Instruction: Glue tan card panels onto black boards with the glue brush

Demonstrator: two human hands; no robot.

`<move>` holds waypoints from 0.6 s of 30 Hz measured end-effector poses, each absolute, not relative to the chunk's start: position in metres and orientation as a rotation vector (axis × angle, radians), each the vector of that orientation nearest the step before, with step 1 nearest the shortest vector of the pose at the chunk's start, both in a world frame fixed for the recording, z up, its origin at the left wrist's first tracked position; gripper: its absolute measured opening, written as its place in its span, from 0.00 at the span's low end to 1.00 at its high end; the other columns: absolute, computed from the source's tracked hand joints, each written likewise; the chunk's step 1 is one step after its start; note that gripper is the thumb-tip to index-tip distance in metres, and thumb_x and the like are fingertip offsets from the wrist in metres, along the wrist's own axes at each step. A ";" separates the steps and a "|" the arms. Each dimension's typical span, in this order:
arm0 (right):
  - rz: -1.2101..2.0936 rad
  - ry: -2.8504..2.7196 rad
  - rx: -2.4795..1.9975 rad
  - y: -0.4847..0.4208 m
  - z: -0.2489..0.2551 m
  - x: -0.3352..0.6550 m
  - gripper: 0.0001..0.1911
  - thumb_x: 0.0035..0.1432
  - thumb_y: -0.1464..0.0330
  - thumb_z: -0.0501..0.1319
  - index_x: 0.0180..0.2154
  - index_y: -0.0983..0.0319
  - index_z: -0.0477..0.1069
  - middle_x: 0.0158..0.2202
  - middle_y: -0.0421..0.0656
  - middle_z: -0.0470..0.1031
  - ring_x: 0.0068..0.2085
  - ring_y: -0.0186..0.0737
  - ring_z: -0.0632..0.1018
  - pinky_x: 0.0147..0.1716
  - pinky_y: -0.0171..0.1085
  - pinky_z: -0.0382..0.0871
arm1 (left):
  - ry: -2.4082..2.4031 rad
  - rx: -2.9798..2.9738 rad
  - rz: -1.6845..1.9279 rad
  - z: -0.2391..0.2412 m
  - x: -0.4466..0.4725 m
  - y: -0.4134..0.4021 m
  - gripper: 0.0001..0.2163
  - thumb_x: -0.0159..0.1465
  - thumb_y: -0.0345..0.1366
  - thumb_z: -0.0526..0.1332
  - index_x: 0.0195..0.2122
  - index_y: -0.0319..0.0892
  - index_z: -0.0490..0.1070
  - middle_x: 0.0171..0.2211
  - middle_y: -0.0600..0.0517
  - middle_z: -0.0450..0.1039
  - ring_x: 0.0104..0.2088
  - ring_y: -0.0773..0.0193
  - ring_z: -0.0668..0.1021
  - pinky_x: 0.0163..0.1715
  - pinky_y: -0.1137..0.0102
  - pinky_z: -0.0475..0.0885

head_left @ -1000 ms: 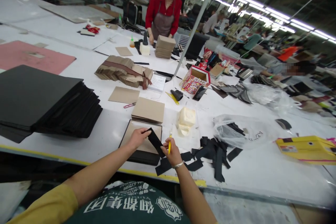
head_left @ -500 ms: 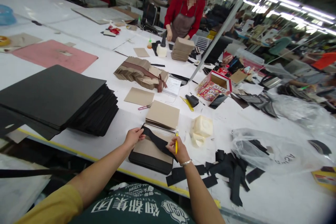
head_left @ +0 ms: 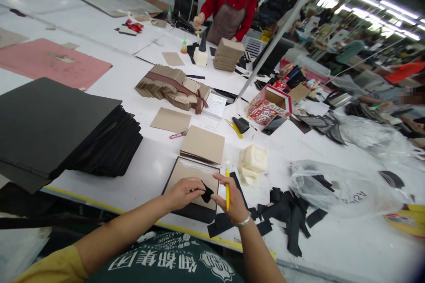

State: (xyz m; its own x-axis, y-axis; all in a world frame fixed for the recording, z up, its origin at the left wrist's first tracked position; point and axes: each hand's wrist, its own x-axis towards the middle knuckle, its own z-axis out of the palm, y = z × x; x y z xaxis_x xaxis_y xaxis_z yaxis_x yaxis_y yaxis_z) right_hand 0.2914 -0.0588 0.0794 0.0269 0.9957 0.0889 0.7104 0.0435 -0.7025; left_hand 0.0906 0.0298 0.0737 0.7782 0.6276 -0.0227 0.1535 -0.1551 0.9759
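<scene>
My left hand point(head_left: 183, 192) and my right hand point(head_left: 232, 199) meet over a brown board in a black frame point(head_left: 191, 172) at the table's near edge. Between their fingertips they pinch a small black strip point(head_left: 207, 194), folded up. My right hand also holds a yellow pen-like tool point(head_left: 227, 188) upright. A silver bracelet circles my right wrist. Loose black strips point(head_left: 285, 212) lie scattered just right of my right hand.
A pile of black sheets point(head_left: 63, 128) fills the left. Brown card squares point(head_left: 203, 143), a tied card bundle point(head_left: 172, 86), a cream plastic container point(head_left: 254, 161), a clear bag point(head_left: 341, 188) and a colourful box point(head_left: 270, 106) lie beyond. A person in red works across the table.
The long black strip that was stretched between my hands is now bunched small between my fingertips, and my hands have come close together. The camera view shifted slightly left.
</scene>
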 end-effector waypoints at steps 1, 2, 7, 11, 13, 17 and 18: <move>0.694 -1.731 -1.647 -0.050 0.079 0.278 0.17 0.50 0.60 0.59 0.40 0.59 0.57 0.41 0.46 0.68 0.43 0.40 0.71 0.41 0.38 0.65 | 0.649 1.715 0.515 0.076 0.093 0.033 0.11 0.59 0.41 0.54 0.34 0.43 0.74 0.32 0.50 0.73 0.35 0.65 0.73 0.38 0.72 0.67; 0.743 -1.715 -1.620 -0.043 0.076 0.269 0.17 0.50 0.60 0.59 0.39 0.59 0.57 0.38 0.43 0.68 0.40 0.38 0.72 0.37 0.36 0.66 | 0.715 1.706 0.577 0.075 0.093 0.037 0.12 0.58 0.41 0.55 0.34 0.42 0.74 0.32 0.50 0.72 0.35 0.65 0.73 0.38 0.72 0.67; 0.716 -1.604 -1.840 -0.031 0.041 0.287 0.12 0.50 0.61 0.58 0.34 0.59 0.58 0.28 0.37 0.64 0.27 0.32 0.69 0.28 0.32 0.63 | 1.154 1.494 0.681 0.031 0.075 0.070 0.13 0.54 0.45 0.57 0.30 0.39 0.73 0.23 0.54 0.70 0.26 0.67 0.71 0.27 0.74 0.66; 0.499 -1.472 -2.035 -0.032 0.013 0.311 0.12 0.52 0.62 0.55 0.36 0.61 0.58 0.29 0.39 0.66 0.25 0.34 0.69 0.26 0.33 0.62 | 1.282 1.293 0.542 -0.009 0.070 0.081 0.15 0.52 0.46 0.56 0.27 0.38 0.71 0.15 0.57 0.64 0.17 0.69 0.68 0.17 0.75 0.63; 0.401 -1.419 -2.102 -0.028 0.002 0.312 0.11 0.52 0.62 0.54 0.36 0.62 0.58 0.30 0.41 0.68 0.25 0.35 0.70 0.26 0.34 0.62 | 1.321 1.246 0.517 -0.020 0.074 0.083 0.14 0.52 0.45 0.56 0.28 0.39 0.70 0.16 0.56 0.66 0.17 0.69 0.69 0.16 0.75 0.63; 0.328 -1.363 -2.189 -0.018 -0.014 0.303 0.12 0.52 0.63 0.54 0.37 0.62 0.59 0.32 0.43 0.69 0.27 0.37 0.73 0.25 0.33 0.62 | 1.417 1.355 0.460 -0.026 0.081 0.089 0.12 0.53 0.44 0.54 0.24 0.40 0.67 0.17 0.55 0.68 0.16 0.69 0.69 0.17 0.74 0.62; 0.323 -1.356 -2.199 -0.016 -0.017 0.301 0.12 0.52 0.63 0.53 0.37 0.62 0.59 0.31 0.42 0.69 0.27 0.37 0.73 0.25 0.33 0.62 | 1.448 1.412 0.449 -0.027 0.081 0.091 0.12 0.53 0.44 0.54 0.23 0.41 0.67 0.16 0.56 0.67 0.16 0.69 0.69 0.18 0.74 0.62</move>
